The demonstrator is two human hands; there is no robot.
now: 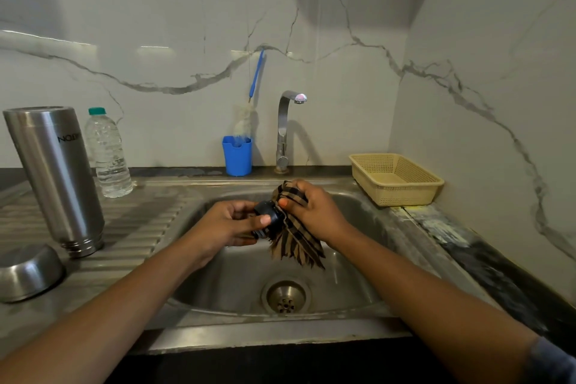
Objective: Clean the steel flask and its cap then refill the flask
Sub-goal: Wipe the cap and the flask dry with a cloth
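Note:
The steel flask stands upside down on the ribbed draining board at the left, mouth down. Its steel outer cup lies overturned in front of it. Over the sink bowl, my left hand grips the black inner cap. My right hand holds a brown checked cloth bunched against the cap; the cloth's loose end hangs down into the bowl. A clear plastic water bottle with a green lid stands behind the flask.
The steel tap rises behind the sink, with no water running. A blue holder with a bottle brush stands left of it. A beige plastic basket sits at the right. The drain is in the bowl's middle.

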